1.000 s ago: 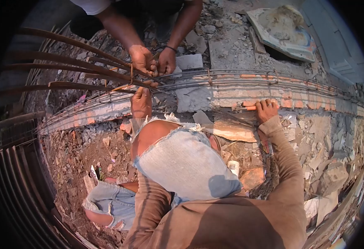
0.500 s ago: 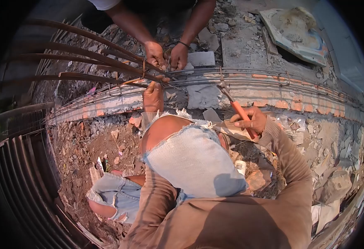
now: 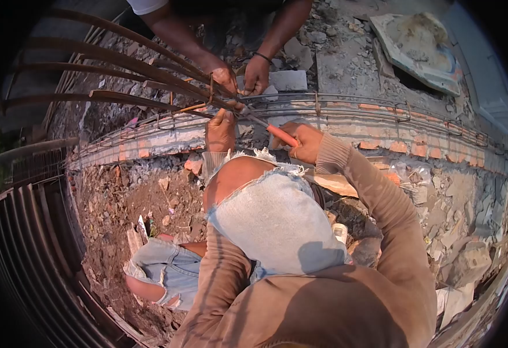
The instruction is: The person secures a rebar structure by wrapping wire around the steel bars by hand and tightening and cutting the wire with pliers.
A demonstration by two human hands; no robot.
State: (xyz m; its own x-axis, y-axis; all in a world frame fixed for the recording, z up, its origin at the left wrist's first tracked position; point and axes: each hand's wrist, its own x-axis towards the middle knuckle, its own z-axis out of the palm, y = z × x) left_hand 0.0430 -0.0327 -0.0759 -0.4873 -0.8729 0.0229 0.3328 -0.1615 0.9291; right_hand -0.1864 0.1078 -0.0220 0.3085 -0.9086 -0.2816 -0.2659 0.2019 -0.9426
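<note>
My right hand (image 3: 303, 142) is closed around the orange handle of a pair of pincers (image 3: 283, 134). Their metal head reaches left to the spot where the steel bars meet. At that junction my left hand (image 3: 220, 132) is raised from below, thumb and fingers closed on a steel bar (image 3: 196, 111); the exact grip is partly hidden. Several rusty rebars (image 3: 132, 61) come in from the upper left, with a bent stirrup (image 3: 211, 87) around them. Just beyond, a co-worker's hands (image 3: 256, 75) work at the same joint; what their fingers hold is too small to make out.
A low brick and concrete footing (image 3: 381, 136) crosses the view, with a thin rebar cage (image 3: 358, 107) along its top. A concrete block (image 3: 288, 80) lies behind it. Rubble covers the ground. Corrugated sheets (image 3: 28, 249) stand at left, and a broken slab (image 3: 416, 49) lies at upper right.
My right hand has swung the pincers left and slightly up, bringing their head to the bar joint. My left hand stays at the bars. The co-worker's hands have shifted little.
</note>
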